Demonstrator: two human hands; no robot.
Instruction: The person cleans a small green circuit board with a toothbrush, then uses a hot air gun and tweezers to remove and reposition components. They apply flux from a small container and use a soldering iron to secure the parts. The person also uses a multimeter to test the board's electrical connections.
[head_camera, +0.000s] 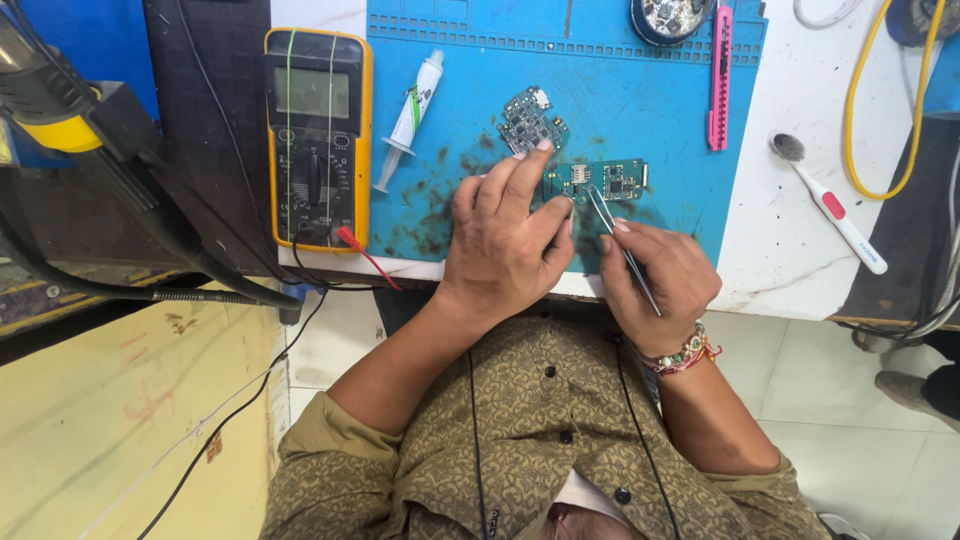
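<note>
Matting in blue (640, 110), stained with dark blotches, covers the bench beneath us, and we work at its near edge. Beside it to our left lies a yellow multimeter (318, 140) with a red probe plug at its foot, and between meter and boards rests a white syringe (412, 115). A pink utility knife (720, 75) lies along the mat's right side, with a white toothbrush (830, 205) on the pale benchtop beyond. Our left hand (505, 245) presses fingertips down on the long green circuit board (598, 180), steadying its left end flat on the mat. Our right hand (660, 280) is closed around metal tweezers (618, 245), their tips touching that board near its middle. A second, squarer circuit board (530, 120) sits tilted just behind it, untouched.
</note>
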